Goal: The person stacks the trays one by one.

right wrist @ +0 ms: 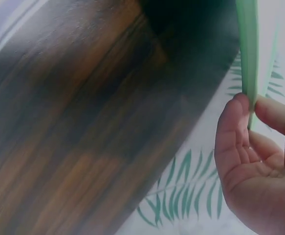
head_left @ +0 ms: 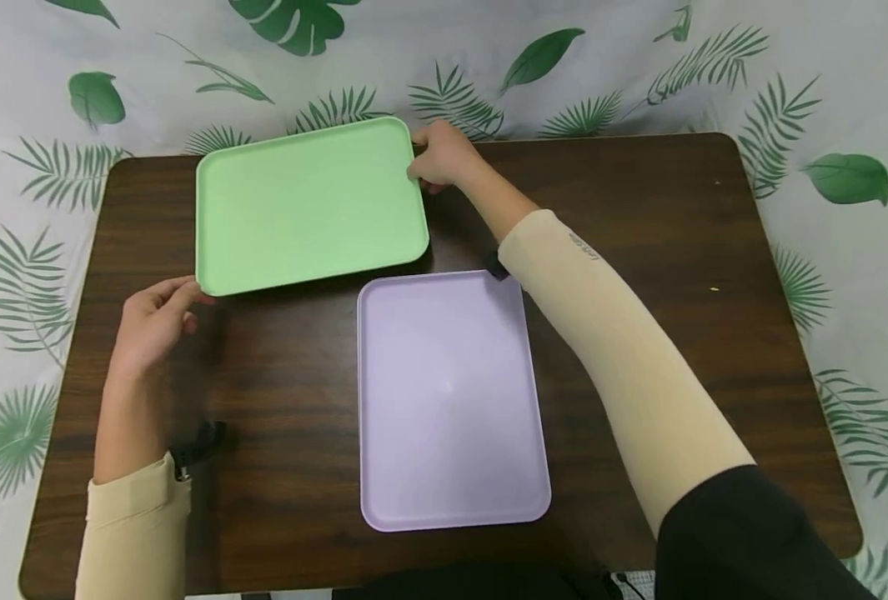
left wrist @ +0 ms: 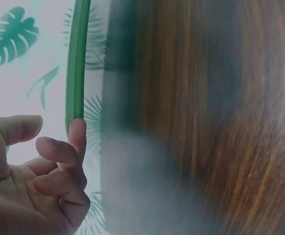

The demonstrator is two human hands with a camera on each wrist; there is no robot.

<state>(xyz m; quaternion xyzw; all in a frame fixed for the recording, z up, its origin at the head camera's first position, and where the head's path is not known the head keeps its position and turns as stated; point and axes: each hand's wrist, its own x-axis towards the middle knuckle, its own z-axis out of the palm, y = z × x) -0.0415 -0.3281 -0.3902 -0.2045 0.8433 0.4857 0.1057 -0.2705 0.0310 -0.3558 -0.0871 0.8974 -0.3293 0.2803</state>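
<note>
A light green rectangular tray (head_left: 308,200) is raised above the table, slightly tilted across the far left part. My right hand (head_left: 447,157) grips its right edge; in the right wrist view the thumb (right wrist: 274,113) is on one face and the fingers (right wrist: 232,132) are on the other. At the near left corner is my left hand (head_left: 154,321). In the left wrist view a finger (left wrist: 77,134) touches the tray's edge (left wrist: 76,63), while the thumb (left wrist: 22,128) stands apart from it. A lilac tray (head_left: 451,400) lies flat on the table, untouched.
Both trays are over a dark brown wooden table (head_left: 639,350) with rounded corners. Its far edge meets a white cloth (head_left: 428,50) printed with green leaves. A small yellow speck (head_left: 714,289) lies on the right side of the table.
</note>
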